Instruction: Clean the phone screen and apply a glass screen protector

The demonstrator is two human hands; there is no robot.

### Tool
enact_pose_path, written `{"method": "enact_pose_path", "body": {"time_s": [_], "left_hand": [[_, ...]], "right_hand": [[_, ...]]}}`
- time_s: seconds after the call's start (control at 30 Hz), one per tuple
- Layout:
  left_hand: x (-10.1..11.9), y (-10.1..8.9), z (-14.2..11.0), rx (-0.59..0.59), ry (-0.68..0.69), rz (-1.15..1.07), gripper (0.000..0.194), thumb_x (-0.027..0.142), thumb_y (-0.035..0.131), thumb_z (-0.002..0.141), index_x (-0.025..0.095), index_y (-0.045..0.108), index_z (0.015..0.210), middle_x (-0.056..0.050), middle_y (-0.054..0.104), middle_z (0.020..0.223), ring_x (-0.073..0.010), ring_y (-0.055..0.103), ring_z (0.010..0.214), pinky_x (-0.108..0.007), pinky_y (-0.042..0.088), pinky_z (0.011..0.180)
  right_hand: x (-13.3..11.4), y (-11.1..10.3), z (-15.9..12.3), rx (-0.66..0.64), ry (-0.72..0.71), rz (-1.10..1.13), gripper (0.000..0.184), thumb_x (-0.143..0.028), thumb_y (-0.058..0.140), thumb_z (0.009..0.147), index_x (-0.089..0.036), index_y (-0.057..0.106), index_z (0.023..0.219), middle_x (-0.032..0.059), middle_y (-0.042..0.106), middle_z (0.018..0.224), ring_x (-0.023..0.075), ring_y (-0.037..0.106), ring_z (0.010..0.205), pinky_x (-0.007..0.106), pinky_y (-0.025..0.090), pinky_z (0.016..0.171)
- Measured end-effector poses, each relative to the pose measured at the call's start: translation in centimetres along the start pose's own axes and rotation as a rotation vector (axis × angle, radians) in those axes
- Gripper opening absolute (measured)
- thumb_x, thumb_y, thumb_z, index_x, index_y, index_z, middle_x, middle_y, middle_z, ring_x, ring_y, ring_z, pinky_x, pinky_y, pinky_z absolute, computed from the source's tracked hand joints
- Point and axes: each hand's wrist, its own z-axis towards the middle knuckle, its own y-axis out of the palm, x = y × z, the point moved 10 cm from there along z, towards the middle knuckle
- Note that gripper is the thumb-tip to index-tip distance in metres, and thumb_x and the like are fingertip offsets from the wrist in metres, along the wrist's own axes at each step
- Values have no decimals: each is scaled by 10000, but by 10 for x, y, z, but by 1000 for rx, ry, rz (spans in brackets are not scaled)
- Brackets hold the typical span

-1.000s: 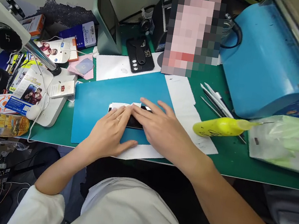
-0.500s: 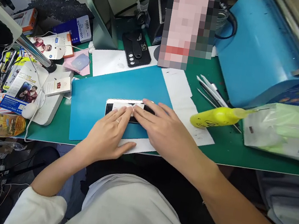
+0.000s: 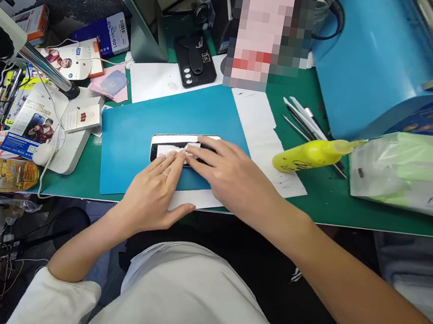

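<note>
Phone [image 3: 154, 151] on blue mat [image 3: 122, 161], right end mostly hidden beneath right hand [image 3: 234, 178]: fingers slightly spread, thumb unseen, pinch can't be told. Left hand [image 3: 152, 193] flat, thumb splayed toward two o'clock, fingertips on white tissue [image 3: 167, 149], partly covered. Yellow bottle [image 3: 310, 156], three o'clock.

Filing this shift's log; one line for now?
left hand: on white wipe | right hand: beside it | black-screened phone: on blue mat
</note>
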Motion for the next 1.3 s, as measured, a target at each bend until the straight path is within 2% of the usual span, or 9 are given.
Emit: {"method": "enact_pose_path", "body": {"time_s": [0.1,0.2,0.3,0.43,0.57,0.77,1.0,1.17,1.3], "left_hand": [[3,-1,5,-2,7,1,922,603,549,983,-44,256,1571,-296,461,1581,-377,444,1506,-494,376,1251],[-5,-3,21,-37,25,13,864,564,552,993,-50,308,1549,-294,466,1577,-359,479,1486,-481,366,1258],[-11,-6,28,-60,34,11,849,548,573,986,-31,318,1551,-282,458,1588,-345,455,1505,-470,367,1258],[-4,-5,14,-69,43,6,852,518,605,967,-16,301,1557,-282,444,1598,-344,447,1510,-469,365,1262],[0,-5,5,-48,37,5,867,534,599,965,-2,275,1565,-284,469,1581,-354,456,1503,-483,393,1244],[-17,-11,23,-56,36,8,778,544,544,993,28,345,1540,-254,517,1556,-342,504,1470,-486,418,1221],[-9,-10,2,-79,36,-53,840,583,535,994,45,280,1587,-242,448,1612,-326,445,1515,-485,371,1258],[-25,-10,20,-112,21,-108,715,524,554,994,86,387,1534,-208,498,1587,-341,482,1486,-504,413,1223],[-31,-9,18,-106,21,-224,583,433,498,1043,183,362,1552,-115,537,1572,-279,526,1451,-492,371,1258]], "right_hand": [[1,-1,0,-14,8,29,449,39,426,936,-114,707,1250,131,713,1335,348,536,1416,528,499,1131],[12,1,9,-32,15,17,431,24,419,951,-123,723,1218,137,721,1314,361,525,1428,546,495,1137],[17,3,15,-33,-23,-11,433,28,391,952,-81,719,1213,159,715,1311,375,537,1410,548,520,1111],[8,2,7,-15,-66,-29,407,9,404,959,-80,716,1206,143,727,1269,359,561,1374,521,549,1071],[-1,1,3,-18,-55,-80,429,7,387,962,-114,714,1214,118,732,1242,329,557,1377,500,515,1112],[15,6,16,-28,10,41,446,11,379,956,-125,724,1204,161,719,1255,337,505,1431,550,500,1106],[7,4,7,-29,23,71,427,-10,396,976,-114,726,1226,188,700,1263,342,501,1428,533,494,1105],[22,6,12,-18,39,57,434,-20,406,968,-172,757,1174,178,655,1342,365,451,1460,566,496,1090],[17,6,9,-7,46,18,441,-31,363,986,-163,740,1173,178,670,1292,349,463,1449,544,535,1050]]}}
